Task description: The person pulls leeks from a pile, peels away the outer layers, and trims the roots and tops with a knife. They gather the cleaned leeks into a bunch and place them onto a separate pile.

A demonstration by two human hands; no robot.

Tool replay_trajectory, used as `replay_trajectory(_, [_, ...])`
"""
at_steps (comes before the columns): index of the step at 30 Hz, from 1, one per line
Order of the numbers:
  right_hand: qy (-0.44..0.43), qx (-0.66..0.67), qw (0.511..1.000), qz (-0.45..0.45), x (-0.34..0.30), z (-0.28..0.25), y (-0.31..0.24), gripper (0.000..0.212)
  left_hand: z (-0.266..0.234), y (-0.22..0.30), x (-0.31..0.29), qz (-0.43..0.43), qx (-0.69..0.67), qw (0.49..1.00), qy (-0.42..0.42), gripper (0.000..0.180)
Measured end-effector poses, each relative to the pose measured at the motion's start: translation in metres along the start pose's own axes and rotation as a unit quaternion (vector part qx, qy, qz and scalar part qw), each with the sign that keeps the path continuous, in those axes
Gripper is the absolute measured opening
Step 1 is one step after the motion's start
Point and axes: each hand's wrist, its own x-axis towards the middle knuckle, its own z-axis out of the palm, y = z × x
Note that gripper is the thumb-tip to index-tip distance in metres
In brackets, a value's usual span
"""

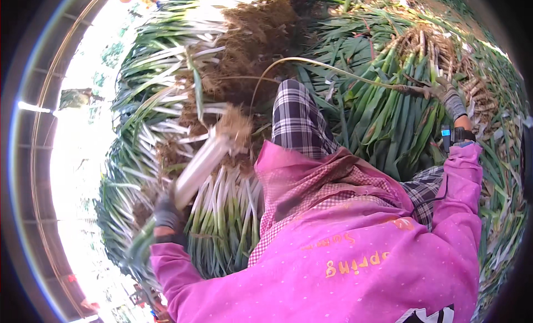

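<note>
My gloved left hand (168, 213) is closed around a bunch of green onions (200, 170), slightly blurred. Its white stalks tilt up to the right, ending in a brown root tuft, and its green leaves trail below the hand. On the far side, my gloved right hand (448, 98) is closed on the end of a long, thin, pale strip (333, 71). The strip arches leftward over my knee. Right beside this hand lies a large bundle of green onions (400, 120), its roots toward the upper right and its leaves spread toward me.
A long heap of green onions (150, 78) lines the left, with matted brown roots (255, 39) facing inward. More green onions (225, 212) lie between my left arm and lap. Loose leaves (344, 37) cover the ground ahead and at right. My plaid-covered knee (297, 109) rises in the middle.
</note>
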Motion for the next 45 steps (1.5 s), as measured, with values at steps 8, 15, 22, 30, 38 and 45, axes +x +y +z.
replay_trajectory(8, [0.064,-0.178,0.978,0.087,-0.085,-0.008,-0.088,0.058,0.084,0.023,0.158,0.001,0.024,0.990,-0.138,0.069])
replay_trajectory(15, [0.146,0.040,0.967,0.207,-0.110,0.038,-0.043,0.036,-0.229,0.431,0.260,0.545,-0.377,0.639,0.392,0.023])
replay_trajectory(22, [0.195,-0.023,0.956,0.220,-0.092,0.039,-0.070,0.021,-0.207,0.695,0.239,0.541,-0.173,0.775,0.278,0.058])
replay_trajectory(30, [0.307,-0.008,0.895,0.324,-0.040,0.031,0.033,0.023,-0.252,0.658,0.252,0.567,-0.226,0.792,0.003,0.068])
replay_trajectory(38, [-0.028,-0.079,0.878,0.471,-0.013,0.026,-0.027,0.070,-0.277,0.626,0.233,0.532,-0.151,0.827,-0.101,0.067])
replay_trajectory(45, [-0.005,-0.035,0.891,0.453,-0.065,0.053,-0.013,0.088,-0.286,0.605,0.201,0.558,-0.143,0.809,-0.114,0.071])
